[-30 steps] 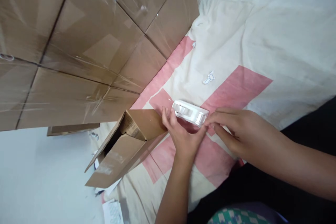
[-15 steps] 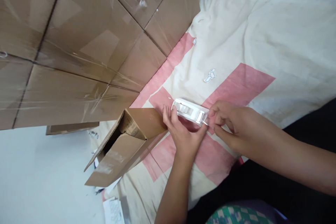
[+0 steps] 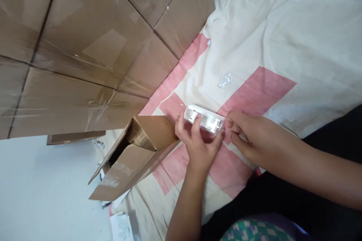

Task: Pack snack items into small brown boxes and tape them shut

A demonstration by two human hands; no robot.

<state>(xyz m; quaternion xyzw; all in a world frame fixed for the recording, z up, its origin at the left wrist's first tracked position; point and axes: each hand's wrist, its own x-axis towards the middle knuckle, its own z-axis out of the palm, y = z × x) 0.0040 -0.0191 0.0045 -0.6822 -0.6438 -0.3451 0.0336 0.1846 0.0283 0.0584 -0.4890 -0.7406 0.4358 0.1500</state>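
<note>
A small white plastic object (image 3: 204,119), oblong with a clear wrapping, lies on the cream and pink cloth (image 3: 254,56). My left hand (image 3: 196,147) grips its near side, fingers curled over the top. My right hand (image 3: 249,137) pinches at its right end, fingertips pressed together on the wrapping there. An open brown cardboard box (image 3: 132,154) lies on its side just left of my left hand.
A large taped cardboard carton (image 3: 85,45) fills the upper left. A small white scrap (image 3: 225,81) lies on the cloth beyond the object. Printed paper (image 3: 121,228) sits at the bottom by the white floor (image 3: 42,196).
The white object has rolled slightly in my hands. My left fingers have shifted over its top, and my right fingertips stay pinched at its right end.
</note>
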